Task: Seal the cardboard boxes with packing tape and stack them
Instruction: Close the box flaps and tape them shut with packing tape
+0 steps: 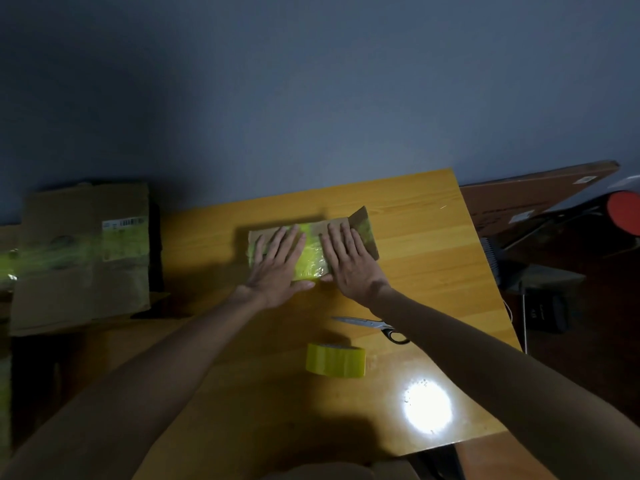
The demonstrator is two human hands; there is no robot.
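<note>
A small flat cardboard box (363, 233) lies on the wooden table (433, 271), with a band of yellow tape (311, 254) across its top. My left hand (277, 265) lies flat on the box's left half, fingers straight. My right hand (349, 261) presses flat on the right half, beside the tape. A flap sticks up at the box's far right end. The yellow tape roll (336, 360) lies on the table nearer to me. Scissors (372, 325) lie between the roll and my right forearm.
Larger cardboard boxes (83, 258) with yellow tape and a white label stand to the left of the table. A flat brown carton (533, 199) leans at the right, with a red and black object (623, 213) by it. A bright light spot (427, 407) glares on the table's near right.
</note>
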